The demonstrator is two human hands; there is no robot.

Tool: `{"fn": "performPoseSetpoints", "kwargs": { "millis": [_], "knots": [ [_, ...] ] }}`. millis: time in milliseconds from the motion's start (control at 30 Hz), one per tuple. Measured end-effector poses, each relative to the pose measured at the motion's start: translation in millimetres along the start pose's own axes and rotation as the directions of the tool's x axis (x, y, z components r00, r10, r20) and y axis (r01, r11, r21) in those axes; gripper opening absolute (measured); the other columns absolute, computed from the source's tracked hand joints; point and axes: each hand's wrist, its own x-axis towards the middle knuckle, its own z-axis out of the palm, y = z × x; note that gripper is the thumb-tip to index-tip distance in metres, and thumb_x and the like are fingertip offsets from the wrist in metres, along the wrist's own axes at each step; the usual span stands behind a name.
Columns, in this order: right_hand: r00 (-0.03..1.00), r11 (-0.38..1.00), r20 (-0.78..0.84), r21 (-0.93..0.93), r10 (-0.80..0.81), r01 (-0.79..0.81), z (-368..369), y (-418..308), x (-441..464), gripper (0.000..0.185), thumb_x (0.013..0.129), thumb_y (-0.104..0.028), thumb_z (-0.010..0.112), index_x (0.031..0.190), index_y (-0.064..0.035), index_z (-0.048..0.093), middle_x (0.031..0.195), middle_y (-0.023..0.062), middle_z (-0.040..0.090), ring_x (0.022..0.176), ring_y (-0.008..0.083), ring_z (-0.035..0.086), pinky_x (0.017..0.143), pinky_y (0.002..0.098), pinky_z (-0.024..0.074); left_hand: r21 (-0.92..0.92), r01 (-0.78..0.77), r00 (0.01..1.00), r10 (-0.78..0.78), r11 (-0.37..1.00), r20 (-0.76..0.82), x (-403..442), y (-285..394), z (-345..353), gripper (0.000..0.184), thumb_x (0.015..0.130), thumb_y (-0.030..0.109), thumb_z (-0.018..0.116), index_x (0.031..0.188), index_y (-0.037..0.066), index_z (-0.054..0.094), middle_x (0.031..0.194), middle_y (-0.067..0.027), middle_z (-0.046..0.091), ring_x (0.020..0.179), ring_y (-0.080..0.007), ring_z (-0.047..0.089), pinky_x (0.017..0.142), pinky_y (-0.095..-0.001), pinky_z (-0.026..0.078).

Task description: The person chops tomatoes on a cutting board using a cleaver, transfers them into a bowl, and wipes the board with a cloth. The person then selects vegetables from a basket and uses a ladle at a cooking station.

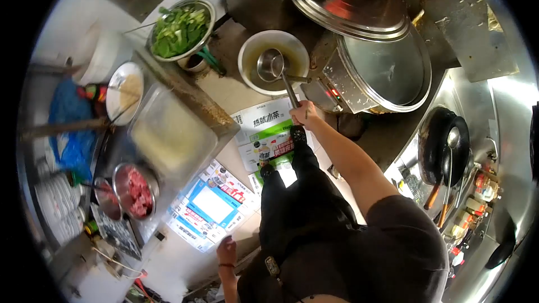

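My right hand (304, 114) is closed round the handle of a metal ladle (270, 65). The ladle's round bowl is over a white basin (245, 59) that holds brownish liquid; whether it touches the liquid is hard to tell. My left hand (227, 249) hangs low beside my body, over the floor near the flattened cardboard (193, 230). Its fingers look curled, but they are too small and blurred to show whether they hold anything.
A large steel pot (387, 73) with a tilted lid (348, 14) stands right of the basin. Greens fill a colander (181, 29) at upper left. Raw meat (137, 192) lies in a bowl, below a plastic tub (171, 134). A black wok (432, 146) is at right.
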Motion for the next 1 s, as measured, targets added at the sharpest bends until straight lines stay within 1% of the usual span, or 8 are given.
{"fn": "performPoseSetpoints", "kwargs": {
  "millis": [133, 367, 467, 500, 600, 800, 867, 1000],
  "knots": [
    [0.993, 0.987, -0.019, 0.113, 0.116, -0.113, -1.7, 52.6, 91.0, 0.020, 0.074, -0.012, 0.064, 0.087, 0.0028, 0.059, 0.057, 0.0097, 0.058, 0.045, 0.0142, 0.053, 0.042, 0.0309, 0.0419, -0.033, 0.230, 0.948, -0.216, 0.973, 0.236, -2.3, 42.3, 14.5, 0.032, 0.082, 0.012, 0.063, 0.112, 0.004, 0.059, 0.094, -0.0090, 0.066, 0.082, -0.0151, 0.064, 0.067, -0.0281, 0.052],
    [0.930, 0.952, -0.211, 0.120, 0.301, -0.281, -39.0, 140.8, 38.4, 0.060, 0.072, -0.030, 0.072, 0.119, -0.0008, 0.050, 0.113, 0.0142, 0.059, 0.106, 0.0238, 0.054, 0.089, 0.0357, 0.0437, -0.102, 0.211, 0.926, -0.165, 0.972, 0.341, 21.3, 105.2, 72.3, 0.031, 0.087, 0.013, 0.060, 0.116, 0.004, 0.056, 0.102, -0.0087, 0.065, 0.086, -0.0148, 0.063, 0.070, -0.0271, 0.051],
    [0.932, 0.956, -0.356, -0.248, 0.061, -0.157, -71.3, 181.0, 48.8, 0.058, 0.068, -0.023, 0.072, 0.116, 0.0026, 0.051, 0.107, 0.0175, 0.061, 0.101, 0.0246, 0.059, 0.087, 0.0343, 0.0462, -0.478, 0.397, 0.879, -0.174, 0.783, 0.444, 53.9, 114.7, 77.0, 0.030, 0.086, 0.010, 0.059, 0.116, 0.005, 0.057, 0.100, -0.0063, 0.064, 0.087, -0.0136, 0.062, 0.069, -0.0255, 0.050],
    [0.957, 0.959, -0.260, -0.213, 0.127, -0.185, -75.8, 176.8, 60.0, 0.058, 0.069, -0.023, 0.071, 0.117, 0.0031, 0.051, 0.106, 0.0177, 0.061, 0.102, 0.0254, 0.059, 0.087, 0.0340, 0.0462, -0.699, 0.610, 0.768, -0.061, 0.372, 0.638, 73.5, 77.8, 86.5, 0.031, 0.089, 0.015, 0.055, 0.117, 0.003, 0.055, 0.100, -0.0056, 0.062, 0.089, -0.0122, 0.060, 0.077, -0.0267, 0.047],
    [0.970, 0.947, -0.192, -0.253, 0.151, -0.198, -76.3, 140.8, 60.9, 0.057, 0.071, -0.024, 0.070, 0.118, 0.0033, 0.051, 0.107, 0.0175, 0.061, 0.103, 0.0255, 0.059, 0.088, 0.0331, 0.0462, -0.390, 0.264, 0.946, -0.157, 0.882, 0.284, 84.6, 137.8, 62.9, 0.027, 0.087, 0.006, 0.057, 0.113, 0.005, 0.058, 0.092, -0.0044, 0.062, 0.082, -0.0126, 0.061, 0.070, -0.0247, 0.049],
    [0.967, 0.773, -0.070, -0.616, -0.244, 0.151, -76.0, 108.2, 37.4, 0.050, 0.078, -0.028, 0.067, 0.115, 0.0041, 0.055, 0.108, 0.0179, 0.061, 0.103, 0.0246, 0.059, 0.087, 0.0325, 0.0468, -0.201, 0.150, 0.980, -0.119, 0.968, 0.160, 105.8, 160.6, 33.7, 0.029, 0.085, 0.007, 0.058, 0.114, 0.006, 0.058, 0.097, -0.0093, 0.065, 0.086, -0.0180, 0.064, 0.078, -0.0300, 0.051],
    [0.909, 0.986, 0.413, -0.125, -0.052, 0.113, -121.0, -1.1, 0.9, 0.041, 0.083, -0.030, 0.063, 0.107, 0.0034, 0.061, 0.096, 0.0157, 0.065, 0.088, 0.0238, 0.064, 0.075, 0.0314, 0.0506, -0.216, 0.128, 0.985, -0.098, 0.968, 0.146, 107.3, 151.3, 42.3, 0.029, 0.085, 0.008, 0.058, 0.113, 0.005, 0.058, 0.096, -0.0097, 0.065, 0.087, -0.0183, 0.064, 0.078, -0.0301, 0.051],
    [0.456, 0.530, -0.283, -0.577, -0.844, 0.622, -224.9, -135.3, 71.0, 0.013, 0.077, -0.008, 0.060, 0.089, -0.0016, 0.064, 0.069, 0.0161, 0.063, 0.057, 0.0239, 0.062, 0.051, 0.0326, 0.0489, -0.139, 0.214, 0.953, -0.175, 0.967, 0.249, 111.0, 184.5, 53.3, 0.029, 0.084, 0.010, 0.060, 0.112, 0.006, 0.059, 0.096, -0.0099, 0.066, 0.089, -0.0189, 0.064, 0.078, -0.0309, 0.051]
  ]
}}
